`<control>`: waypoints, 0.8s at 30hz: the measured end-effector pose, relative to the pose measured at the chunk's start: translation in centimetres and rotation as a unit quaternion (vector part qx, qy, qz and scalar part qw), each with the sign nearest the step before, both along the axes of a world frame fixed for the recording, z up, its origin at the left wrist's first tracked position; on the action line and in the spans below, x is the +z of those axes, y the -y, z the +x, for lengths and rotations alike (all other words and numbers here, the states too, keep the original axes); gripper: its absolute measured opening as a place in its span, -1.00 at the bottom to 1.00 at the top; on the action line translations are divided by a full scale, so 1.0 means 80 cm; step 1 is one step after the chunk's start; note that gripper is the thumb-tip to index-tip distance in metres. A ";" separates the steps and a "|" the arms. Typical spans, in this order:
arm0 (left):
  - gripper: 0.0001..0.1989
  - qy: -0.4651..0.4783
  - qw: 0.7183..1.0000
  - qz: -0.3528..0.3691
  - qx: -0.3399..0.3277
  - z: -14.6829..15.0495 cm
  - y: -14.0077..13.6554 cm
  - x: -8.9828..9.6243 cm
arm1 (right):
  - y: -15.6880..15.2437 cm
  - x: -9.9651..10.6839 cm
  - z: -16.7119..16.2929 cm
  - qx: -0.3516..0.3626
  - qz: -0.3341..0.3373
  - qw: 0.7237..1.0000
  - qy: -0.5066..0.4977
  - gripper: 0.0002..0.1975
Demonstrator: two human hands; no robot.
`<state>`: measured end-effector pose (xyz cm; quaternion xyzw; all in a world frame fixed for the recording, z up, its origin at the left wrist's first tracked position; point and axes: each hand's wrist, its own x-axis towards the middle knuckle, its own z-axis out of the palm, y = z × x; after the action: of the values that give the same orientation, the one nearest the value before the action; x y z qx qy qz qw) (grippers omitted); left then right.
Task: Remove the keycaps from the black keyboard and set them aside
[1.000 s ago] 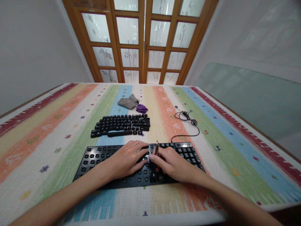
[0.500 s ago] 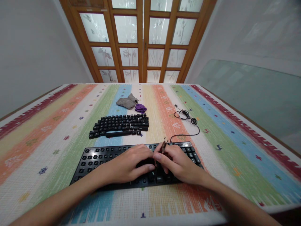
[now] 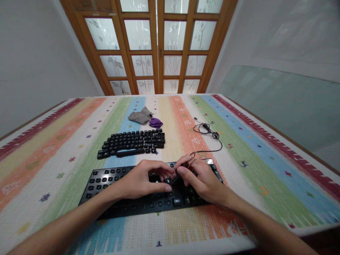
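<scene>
A black keyboard (image 3: pixel 119 209) lies in front of me, its left part stripped of keycaps so the switch stems show. My right hand (image 3: pixel 204 179) is closed around a thin wire keycap puller (image 3: pixel 190 162) above the keyboard's right half. At the puller's left end is a small black keycap (image 3: pixel 168 180), lifted off the board. My left hand (image 3: pixel 143 179) has its thumb and fingers around this keycap; their exact contact is partly hidden. Keycaps remain on the keyboard's right end, partly covered by my right hand.
Behind the keyboard, removed black keycaps (image 3: pixel 130 141) lie in rows, with a long spacebar (image 3: pixel 130 152) at the front. Farther back are a grey cloth (image 3: pixel 139 117) and a purple cloth (image 3: pixel 156 123). A coiled cable (image 3: pixel 209 131) lies at right on the striped tablecloth (image 3: pixel 79 159).
My right hand has tilted the puller lower, and a keycap now shows between the hands. My left fingers have spread and lifted around it. The view has shifted slightly.
</scene>
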<state>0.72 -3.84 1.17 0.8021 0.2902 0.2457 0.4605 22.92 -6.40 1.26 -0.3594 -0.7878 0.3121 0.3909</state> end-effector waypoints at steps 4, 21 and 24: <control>-0.70 -0.009 0.999 0.039 0.006 0.000 -0.003 0.005 | 0.000 0.001 0.001 0.000 0.014 1.000 0.016 -0.68; -0.74 -0.200 0.877 0.428 -0.085 -0.006 -0.020 0.014 | -0.002 -0.012 0.000 -0.047 0.123 0.987 0.090 -0.69; -0.78 -0.205 0.872 0.436 -0.084 -0.010 -0.026 0.016 | -0.004 -0.015 0.001 -0.063 0.191 0.972 0.118 -0.70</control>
<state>-0.07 -1.73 2.41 0.9752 0.1732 0.1375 0.0130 23.02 -6.09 0.02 -0.3615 -0.8493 0.0859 0.3750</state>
